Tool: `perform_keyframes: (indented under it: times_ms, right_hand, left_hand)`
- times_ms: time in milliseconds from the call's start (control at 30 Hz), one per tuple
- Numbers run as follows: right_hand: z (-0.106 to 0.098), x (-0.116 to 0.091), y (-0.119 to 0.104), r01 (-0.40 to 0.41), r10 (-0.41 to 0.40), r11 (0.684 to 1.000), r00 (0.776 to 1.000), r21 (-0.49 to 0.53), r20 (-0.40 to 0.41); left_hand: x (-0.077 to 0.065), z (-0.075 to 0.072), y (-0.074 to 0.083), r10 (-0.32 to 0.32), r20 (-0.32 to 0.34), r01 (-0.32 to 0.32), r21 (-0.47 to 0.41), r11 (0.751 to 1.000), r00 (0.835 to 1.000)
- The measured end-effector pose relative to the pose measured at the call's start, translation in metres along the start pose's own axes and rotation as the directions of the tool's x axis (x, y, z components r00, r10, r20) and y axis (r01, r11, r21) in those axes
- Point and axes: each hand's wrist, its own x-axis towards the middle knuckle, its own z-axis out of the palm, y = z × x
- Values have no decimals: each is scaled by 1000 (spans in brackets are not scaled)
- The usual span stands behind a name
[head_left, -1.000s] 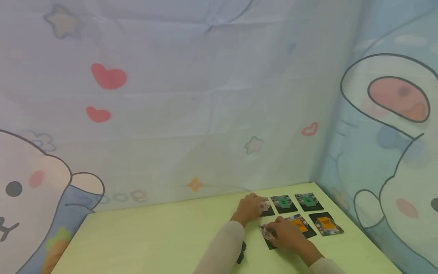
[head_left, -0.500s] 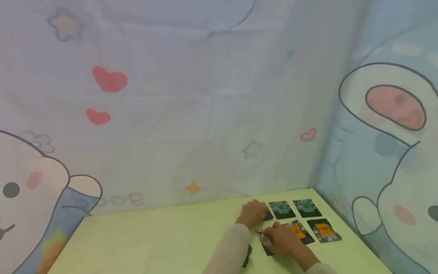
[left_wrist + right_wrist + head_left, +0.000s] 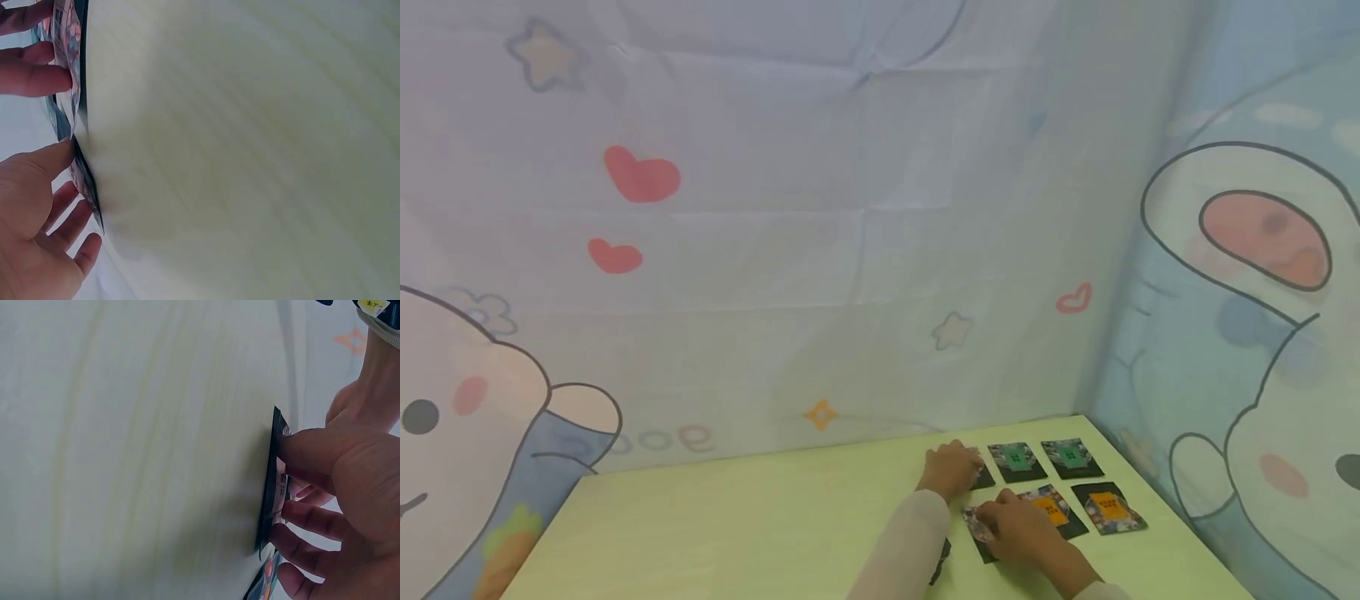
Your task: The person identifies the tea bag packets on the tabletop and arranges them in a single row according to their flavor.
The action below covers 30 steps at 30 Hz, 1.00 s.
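Note:
In the head view, my left hand (image 3: 950,469) touches the left packet (image 3: 982,479) of the back row, a flat, square, dark one with a pinkish label. The left wrist view shows its thumb at the edge of that packet (image 3: 86,187) and the other fingers loosely spread. My right hand (image 3: 1018,527) rests over the left packet (image 3: 976,527) of the front row and hides much of it. Up close in the right wrist view, thumb and fingertips lie on the printed face of this dark-edged packet (image 3: 279,487), low over the table.
Two packets with green labels, a middle one (image 3: 1018,462) and a right one (image 3: 1072,458), lie in the back row. Orange-labelled packets, one partly covered (image 3: 1054,507) and one at the right (image 3: 1108,507), lie in front. A printed cloth wall (image 3: 760,333) stands behind the table (image 3: 715,525).
The head view has tilted slightly, so the table sits a little lower in it. Both hands stay at the same packets, with only small finger shifts.

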Motion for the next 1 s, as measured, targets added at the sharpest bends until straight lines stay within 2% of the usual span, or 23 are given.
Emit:
perform_keyframes:
  times_ms: [200, 300, 533, 633, 733, 867, 1000]
  right_hand:
    - [2, -1, 0, -22, 22, 1000, 1000, -1, 8]
    - [4, 1, 1, -22, 22, 1000, 1000, 7, 13]
    - [4, 4, 6, -36, 36, 999, 999, 12, 12]
    - [3, 4, 6, -38, 38, 999, 999, 18, 15]
    - [5, 6, 4, -30, 29, 999, 999, 29, 22]
    - [7, 8, 2, -15, 14, 999, 999, 30, 33]
    - [6, 6, 5, -25, 23, 999, 999, 24, 44]
  left_hand:
    - [-6, -1, -7, 2, 31, -1, -38, 999, 1000]
    - [-9, 7, -15, 14, 13, -13, -49, 999, 1000]
    - [-21, 1, -34, 54, -2, -54, -125, 991, 999]
    - [-26, 7, -44, 64, -31, -68, -153, 986, 997]
    - [-35, 12, -55, 45, -38, -51, -183, 982, 998]
    - [-49, 8, -68, 20, -8, -22, -215, 976, 1000]
    - [-58, 6, -78, 24, 17, -19, -256, 967, 1000]
